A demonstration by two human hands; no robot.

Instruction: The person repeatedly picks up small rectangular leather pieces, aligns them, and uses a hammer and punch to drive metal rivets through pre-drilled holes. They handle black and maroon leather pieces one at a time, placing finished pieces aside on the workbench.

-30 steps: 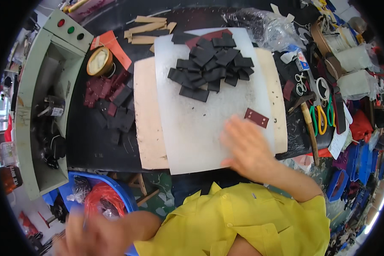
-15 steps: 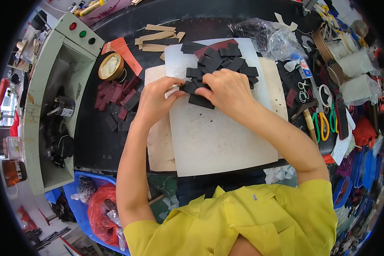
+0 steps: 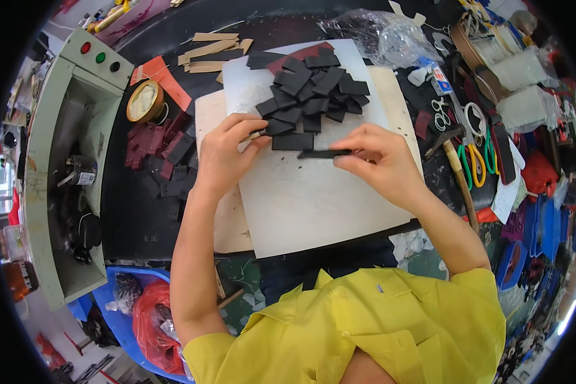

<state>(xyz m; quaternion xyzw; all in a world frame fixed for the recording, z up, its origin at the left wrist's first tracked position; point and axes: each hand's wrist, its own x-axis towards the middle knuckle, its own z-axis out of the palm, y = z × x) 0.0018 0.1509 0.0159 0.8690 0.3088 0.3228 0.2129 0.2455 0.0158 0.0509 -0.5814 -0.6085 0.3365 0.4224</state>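
A heap of black flat strips [image 3: 313, 86], like pieces of leather or fabric, lies on a white sheet [image 3: 301, 211] in front of me. My right hand [image 3: 384, 159] pinches one dark strip [image 3: 323, 153] by its right end and holds it edge-on, its tip pointing left. At the heap's near left side, my left hand [image 3: 227, 153] is closed in a pinch on a folded black piece [image 3: 276, 127]; a small pale edge shows between the fingers. One flat black rectangle [image 3: 292, 141] lies between the two hands, just beyond the strip in my right hand.
Maroon pieces [image 3: 150, 144] and a round tub [image 3: 144, 102] lie to the left, beside a grey-green cabinet [image 3: 41, 211]. Tan strips [image 3: 211, 48] and a clear plastic bag [image 3: 390, 38] are at the back. Scissors [image 3: 477, 163] and a hammer [image 3: 456, 160] lie right.
My right hand has moved off the heap, nearer and to the right, and now holds a dark strip. My left hand keeps its pinch beside the heap. The whole view has shifted slightly.
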